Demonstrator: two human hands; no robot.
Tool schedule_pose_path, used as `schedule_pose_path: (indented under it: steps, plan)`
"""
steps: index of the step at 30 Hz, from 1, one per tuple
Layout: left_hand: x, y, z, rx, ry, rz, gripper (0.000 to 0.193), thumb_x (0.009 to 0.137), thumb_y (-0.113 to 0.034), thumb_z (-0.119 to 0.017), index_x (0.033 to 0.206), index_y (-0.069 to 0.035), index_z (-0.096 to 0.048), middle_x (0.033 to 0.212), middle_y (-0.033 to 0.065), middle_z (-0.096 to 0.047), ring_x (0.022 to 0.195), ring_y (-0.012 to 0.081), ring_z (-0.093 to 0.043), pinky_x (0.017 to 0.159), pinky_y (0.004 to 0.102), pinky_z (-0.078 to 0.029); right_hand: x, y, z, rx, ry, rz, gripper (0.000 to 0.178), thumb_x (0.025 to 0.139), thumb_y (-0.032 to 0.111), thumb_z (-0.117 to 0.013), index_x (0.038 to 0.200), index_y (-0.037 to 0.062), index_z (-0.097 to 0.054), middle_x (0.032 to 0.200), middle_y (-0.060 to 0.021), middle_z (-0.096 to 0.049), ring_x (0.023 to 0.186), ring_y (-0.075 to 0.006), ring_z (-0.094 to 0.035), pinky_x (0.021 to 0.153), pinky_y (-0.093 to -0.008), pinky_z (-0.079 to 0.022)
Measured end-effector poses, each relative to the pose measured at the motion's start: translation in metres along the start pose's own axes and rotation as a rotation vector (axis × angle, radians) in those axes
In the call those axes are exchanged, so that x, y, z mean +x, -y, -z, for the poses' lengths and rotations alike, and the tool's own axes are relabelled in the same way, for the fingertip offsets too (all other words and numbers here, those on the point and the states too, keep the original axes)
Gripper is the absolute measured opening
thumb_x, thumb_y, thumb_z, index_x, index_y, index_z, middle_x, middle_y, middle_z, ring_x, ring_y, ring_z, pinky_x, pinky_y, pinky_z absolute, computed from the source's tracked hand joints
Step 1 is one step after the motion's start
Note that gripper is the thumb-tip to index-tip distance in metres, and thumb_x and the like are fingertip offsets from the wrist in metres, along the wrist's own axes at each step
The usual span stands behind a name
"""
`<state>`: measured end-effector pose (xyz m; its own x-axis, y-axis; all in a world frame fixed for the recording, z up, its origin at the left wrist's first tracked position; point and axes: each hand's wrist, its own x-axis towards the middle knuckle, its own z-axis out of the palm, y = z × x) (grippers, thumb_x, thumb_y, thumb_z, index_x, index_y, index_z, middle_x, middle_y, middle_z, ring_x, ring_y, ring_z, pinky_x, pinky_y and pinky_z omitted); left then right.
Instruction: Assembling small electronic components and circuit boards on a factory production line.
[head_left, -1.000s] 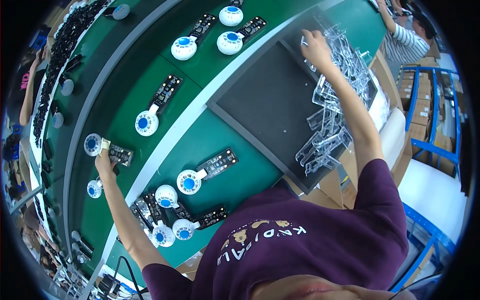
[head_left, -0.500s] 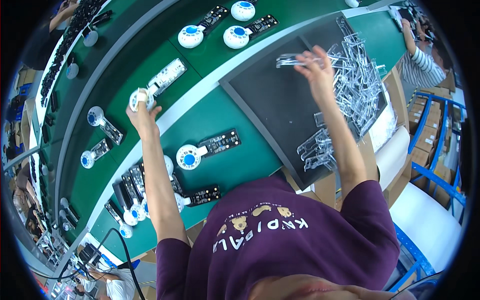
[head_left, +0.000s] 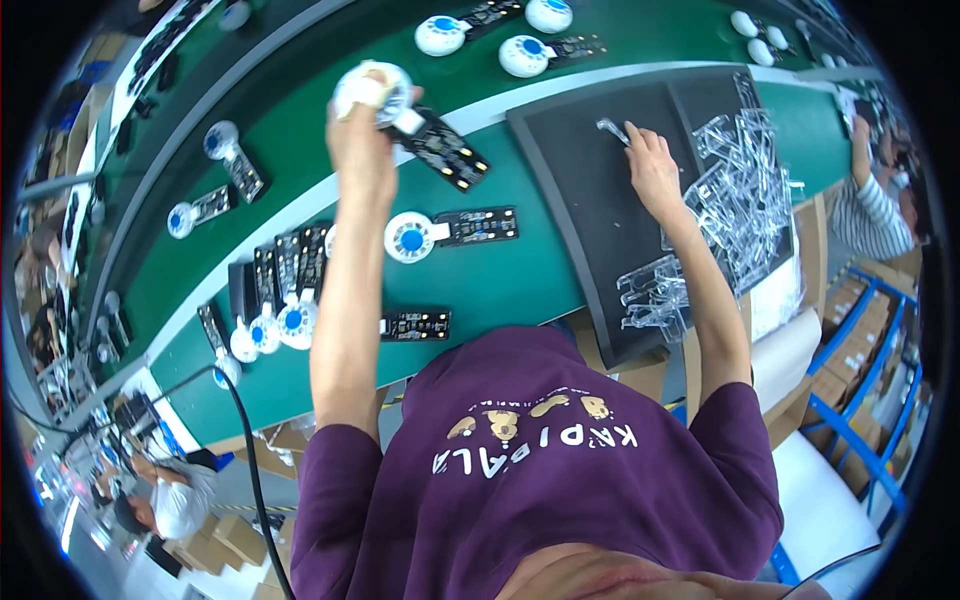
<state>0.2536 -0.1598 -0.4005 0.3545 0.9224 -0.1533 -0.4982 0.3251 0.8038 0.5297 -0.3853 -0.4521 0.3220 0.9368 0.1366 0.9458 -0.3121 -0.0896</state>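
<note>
While the left hand (head_left: 362,155) grips a round white unit (head_left: 396,88), the right hand (head_left: 655,175) pinches a clear plastic piece (head_left: 611,129).

So, nearest first: a row of similar units (head_left: 264,329) sits on the green table (head_left: 480,280), and a lone unit (head_left: 410,238) lies flat right of the left forearm. Beside that is a dark tray (head_left: 590,215) with clear pieces (head_left: 740,205) heaped on its right side. Right fingertips are close together on one end of their piece; can't tell if it touches the tray. Left fingers curl over the white disc, thumb mostly hidden, with the black circuit board (head_left: 445,148) angled down to the right. Farther off, more units (head_left: 440,35) lie on the green belt (head_left: 290,130).
</note>
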Motion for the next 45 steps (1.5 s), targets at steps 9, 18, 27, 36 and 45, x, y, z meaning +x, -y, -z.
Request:
schedule_pose_path:
  steps: [9, 18, 27, 36, 45]
  plan:
    - [-0.015, 0.027, -0.001, -0.059, -0.152, 0.205, 0.052, 0.079, -0.027, -0.067, 0.112, 0.001, -0.039, 0.09, 0.0113, -0.059, 0.071, 0.0194, -0.061, 0.061, 0.0289, -0.05, 0.018, 0.185, 0.05, 0.254, 0.022, -0.007, 0.049, 0.084, 0.011, -0.053, 0.129, 0.0035, -0.038, 0.103, -0.017, -0.049, 0.095, -0.0314, -0.047, 0.08, -0.0391, -0.041]
    - [-0.02, 0.015, 0.003, -0.072, -0.224, 0.118, 0.056, 0.078, -0.025, -0.068, 0.114, 0.002, -0.035, 0.094, 0.0139, -0.056, 0.071, 0.018, -0.06, 0.06, 0.0275, -0.05, 0.011, 0.233, 0.009, 0.208, -0.185, 0.082, 0.061, 0.079, 0.014, -0.06, 0.133, 0.0026, -0.033, 0.112, -0.0176, -0.046, 0.1, -0.0311, -0.046, 0.085, -0.0379, -0.039]
    - [-0.036, 0.029, 0.023, -0.304, 0.012, 0.162, 0.046, 0.083, -0.03, -0.061, 0.114, 0.0, -0.044, 0.102, 0.0136, -0.057, 0.095, 0.0237, -0.057, 0.082, 0.0358, -0.046, 0.026, 0.222, 0.03, 0.454, -0.072, 0.248, 0.058, 0.08, 0.01, -0.061, 0.132, 0.0044, -0.036, 0.115, -0.0153, -0.048, 0.1, -0.0265, -0.049, 0.084, -0.0346, -0.042]
    - [-0.07, 0.008, 0.015, -0.095, -0.051, 0.091, 0.029, 0.084, -0.016, -0.061, 0.106, 0.001, -0.054, 0.101, 0.01, -0.06, 0.093, 0.0179, -0.058, 0.081, 0.0293, -0.045, 0.05, 0.239, -0.007, 1.585, -0.033, -0.929, 0.032, 0.09, 0.025, -0.045, 0.099, -0.0031, -0.056, 0.081, -0.008, -0.056, 0.076, -0.0151, -0.054, 0.065, -0.0298, -0.043]
    - [0.016, -0.011, 0.084, 0.08, -0.09, 0.255, 0.038, 0.086, -0.027, -0.056, 0.108, 0.003, -0.051, 0.096, 0.0138, -0.061, 0.09, 0.0232, -0.06, 0.082, 0.0357, -0.046, 0.101, 0.244, -0.043, 0.984, -0.002, -0.343, 0.023, 0.087, 0.02, -0.047, 0.087, -0.0015, -0.057, 0.082, -0.0119, -0.057, 0.076, -0.0249, -0.055, 0.066, -0.0363, -0.043]
